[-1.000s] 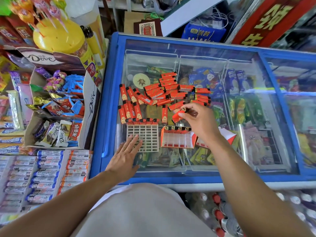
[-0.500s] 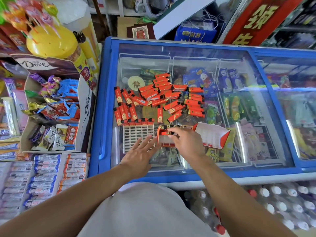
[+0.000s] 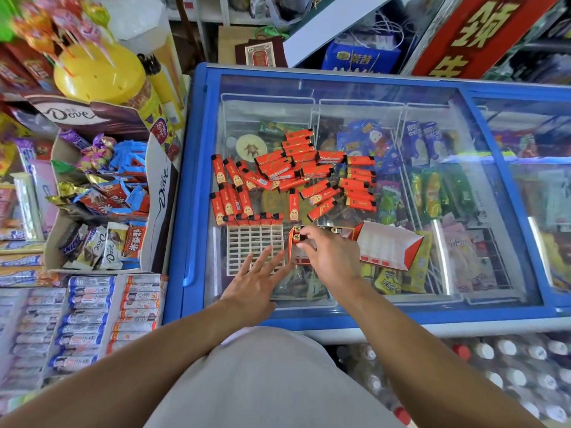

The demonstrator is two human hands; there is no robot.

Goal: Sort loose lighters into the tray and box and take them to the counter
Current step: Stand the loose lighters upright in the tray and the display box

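Many loose red lighters (image 3: 296, 171) lie scattered on the freezer's glass lid. In front of them sits a white grid tray (image 3: 247, 245) with one row of lighters (image 3: 253, 219) standing along its far edge. To its right is a red box (image 3: 292, 245) with its lid flap (image 3: 386, 245) folded open to the right. My right hand (image 3: 330, 254) pinches a lighter (image 3: 297, 238) at the box's far left corner, beside another one standing there. My left hand (image 3: 253, 282) lies flat with spread fingers on the tray's near right corner, touching the box.
The freezer's blue frame (image 3: 188, 211) borders the glass. Left of it stand an open Dove chocolate carton (image 3: 102, 199), a yellow lollipop tub (image 3: 95, 72) and rows of gum packs (image 3: 86, 319). Bottles (image 3: 494, 359) are stored low on the right.
My right hand took a lighter from the pile and brought it down to the box's corner. My left hand slid right from the tray's front to the box's side.
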